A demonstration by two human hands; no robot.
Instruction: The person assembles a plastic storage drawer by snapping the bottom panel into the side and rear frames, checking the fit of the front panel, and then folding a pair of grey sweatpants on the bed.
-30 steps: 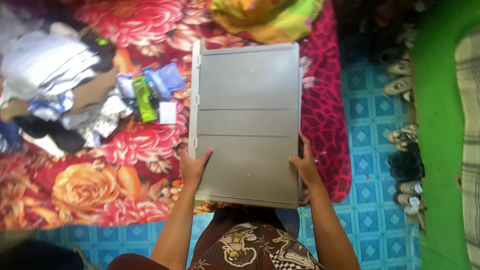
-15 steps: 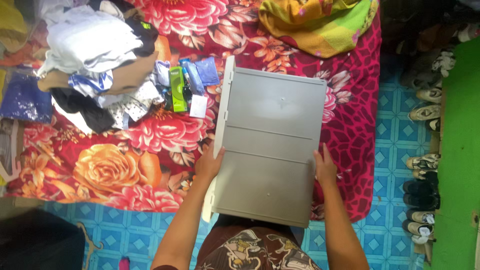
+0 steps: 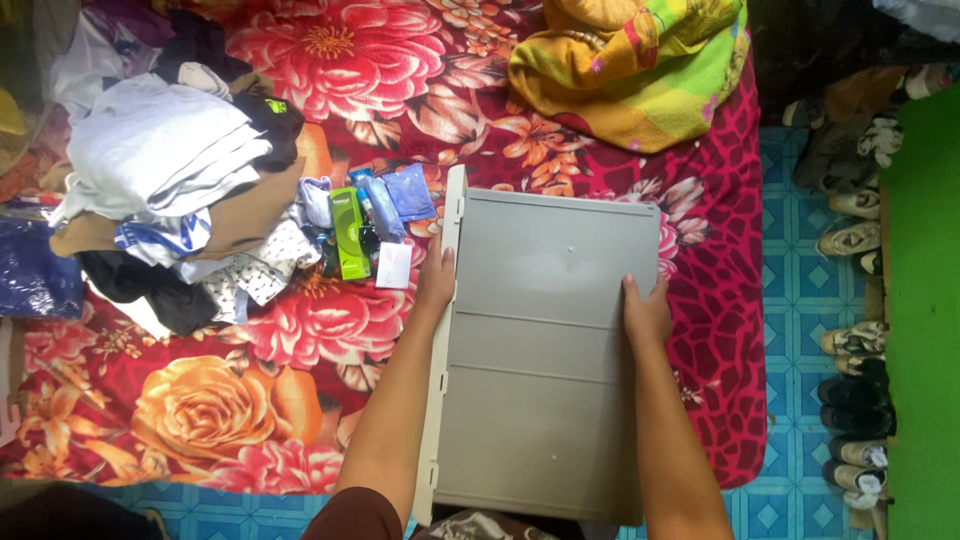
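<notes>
I have the grey plastic drawer unit (image 3: 545,350) lying flat on the flowered bedspread (image 3: 210,400), its ribbed panel facing up, its near end over the edge of the bed toward me and its far end pointing at the yellow and green blanket (image 3: 640,65). My left hand (image 3: 436,280) is closed around its left rim and my right hand (image 3: 647,315) grips the right side, so both are clamped on the unit about midway along. To handle it well I judge I should keep the two grips level with each other, since a box this wide will twist if one side leads. I would keep my fingers off the seams between the panels, where a drawer could slide and pinch. Just left of my left hand lie a green carton (image 3: 349,232), a small white packet (image 3: 393,265) and blue pouches (image 3: 408,190), so that edge should stay clear of them. Farther left sits the pile of clothes (image 3: 170,190); on the right, well apart, shoes (image 3: 855,290) line the blue tiled floor (image 3: 800,300).
</notes>
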